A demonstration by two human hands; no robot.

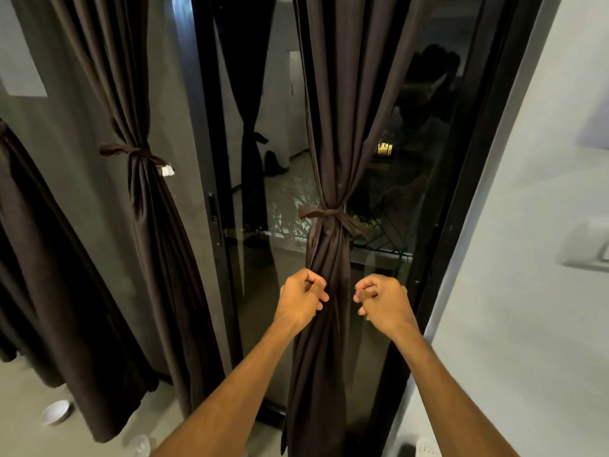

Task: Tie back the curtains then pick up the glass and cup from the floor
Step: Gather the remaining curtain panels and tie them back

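The dark brown right curtain (329, 143) hangs gathered in front of the glass door, bound by a matching tie (333, 214) knotted at its middle. Below the knot, my left hand (303, 298) has its fingers curled against the curtain's left edge; no fabric shows inside them. My right hand (379, 301) is curled just right of the curtain, apart from it and holding nothing. The left curtain (141, 192) is also bound by a tie (131, 151). On the floor at lower left lie a white cup (56, 412) and a clear glass (140, 445), blurred.
A third dark curtain (33, 258) hangs at the far left. The black-framed sliding glass door (217, 209) reflects the room. A white wall with a switch plate (590, 249) stands on the right. A small white object (425, 448) lies by the door's lower right corner.
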